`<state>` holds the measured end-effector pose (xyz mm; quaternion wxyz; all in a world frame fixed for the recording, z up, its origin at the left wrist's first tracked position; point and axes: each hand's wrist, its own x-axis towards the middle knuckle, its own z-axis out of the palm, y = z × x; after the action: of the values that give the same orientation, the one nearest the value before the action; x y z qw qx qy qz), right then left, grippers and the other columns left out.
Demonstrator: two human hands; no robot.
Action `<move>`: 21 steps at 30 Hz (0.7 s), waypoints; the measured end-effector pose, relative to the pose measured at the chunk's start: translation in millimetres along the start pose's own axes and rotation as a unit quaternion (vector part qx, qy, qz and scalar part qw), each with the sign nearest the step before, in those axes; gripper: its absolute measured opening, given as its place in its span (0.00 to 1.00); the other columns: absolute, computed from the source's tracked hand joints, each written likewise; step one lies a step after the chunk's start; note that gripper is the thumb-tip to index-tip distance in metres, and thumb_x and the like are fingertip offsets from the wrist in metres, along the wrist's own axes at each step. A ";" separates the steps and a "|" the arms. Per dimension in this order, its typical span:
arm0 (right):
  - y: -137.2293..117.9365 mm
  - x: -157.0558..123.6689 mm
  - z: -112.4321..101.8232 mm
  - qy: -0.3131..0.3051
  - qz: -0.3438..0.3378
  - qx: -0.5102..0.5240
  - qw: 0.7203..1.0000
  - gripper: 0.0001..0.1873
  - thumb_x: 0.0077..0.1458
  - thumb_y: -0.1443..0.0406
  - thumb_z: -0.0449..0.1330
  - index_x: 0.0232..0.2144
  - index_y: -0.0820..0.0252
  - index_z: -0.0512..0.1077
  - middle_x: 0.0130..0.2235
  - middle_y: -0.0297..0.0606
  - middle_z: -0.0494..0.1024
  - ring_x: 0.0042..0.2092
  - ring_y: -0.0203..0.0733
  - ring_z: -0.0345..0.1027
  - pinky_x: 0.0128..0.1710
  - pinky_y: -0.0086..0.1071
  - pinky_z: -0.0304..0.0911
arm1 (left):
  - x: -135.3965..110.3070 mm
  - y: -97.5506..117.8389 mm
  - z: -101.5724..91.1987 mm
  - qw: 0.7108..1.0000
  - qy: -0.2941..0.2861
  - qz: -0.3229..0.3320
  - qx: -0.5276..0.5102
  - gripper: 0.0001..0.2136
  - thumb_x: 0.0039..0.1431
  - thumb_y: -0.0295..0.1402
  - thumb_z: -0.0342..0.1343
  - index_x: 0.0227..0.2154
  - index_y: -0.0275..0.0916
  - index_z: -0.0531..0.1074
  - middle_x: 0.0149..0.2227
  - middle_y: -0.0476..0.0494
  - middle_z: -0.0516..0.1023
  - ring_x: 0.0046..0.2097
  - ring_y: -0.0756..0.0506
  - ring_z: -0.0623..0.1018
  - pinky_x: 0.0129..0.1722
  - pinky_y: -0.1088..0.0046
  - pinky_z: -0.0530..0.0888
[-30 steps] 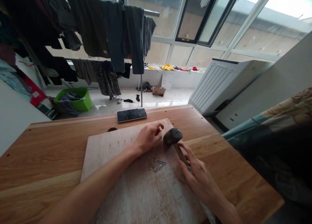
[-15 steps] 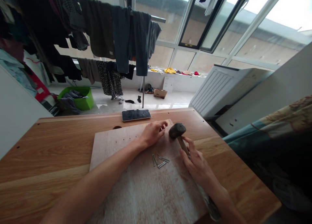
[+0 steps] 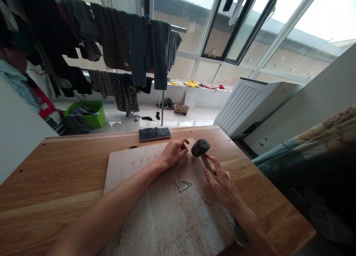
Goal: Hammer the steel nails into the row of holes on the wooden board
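A hammer (image 3: pixel 200 148) with a dark rounded head and a wooden handle is in my right hand (image 3: pixel 222 181), fingers around the handle. Its head hangs over the right edge of a pale wooden board (image 3: pixel 167 219), close to my left hand. My left hand (image 3: pixel 174 152) rests near the board's far right corner with its fingers curled in a pinch; whatever is between the fingertips is too small to make out. Several loose nails (image 3: pixel 182 184) lie on the board between my hands. A row of small dark dots (image 3: pixel 141 160) marks the board's far left part.
The board lies on a wooden table (image 3: pixel 66 174). A phone (image 3: pixel 154 133) lies behind it near the far edge, and a brown round object (image 3: pixel 133 147) is partly hidden by the board. Beyond are hanging clothes (image 3: pixel 137 48), a green tub (image 3: pixel 94 118) and a white ribbed panel (image 3: pixel 236 104).
The view has shifted slightly. The hammer head is a touch higher against the table. My left hand keeps its pinch at the same corner, and the nails have not moved.
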<state>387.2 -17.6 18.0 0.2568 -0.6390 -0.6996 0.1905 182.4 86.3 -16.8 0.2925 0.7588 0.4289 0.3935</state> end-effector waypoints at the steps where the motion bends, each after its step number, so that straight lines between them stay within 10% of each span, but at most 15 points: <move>1: -2.4 1.9 -1.5 0.003 -0.004 0.002 1.000 0.26 0.64 0.57 0.51 0.63 0.50 0.64 0.30 0.34 0.80 0.27 0.45 0.75 0.28 0.34 0.68 | 0.3 -0.5 0.6 1.000 0.004 -0.009 -0.008 0.13 0.57 0.22 0.62 0.45 0.37 0.75 0.34 0.46 0.83 0.32 0.49 0.79 0.36 0.74 0.75; 21: -14.3 4.8 -6.7 0.000 -0.055 -0.039 0.998 0.27 0.65 0.56 0.51 0.64 0.52 0.63 0.34 0.38 0.83 0.31 0.47 0.77 0.33 0.36 0.69 | -0.5 -4.4 5.5 1.000 0.016 -0.007 -0.021 0.24 0.57 0.24 0.61 0.56 0.35 0.66 0.36 0.45 0.82 0.32 0.48 0.79 0.35 0.74 0.75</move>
<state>379.6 -14.8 32.4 0.2418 -0.6090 -0.7405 0.1492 185.0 87.4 -23.3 0.3039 0.7429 0.4310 0.4124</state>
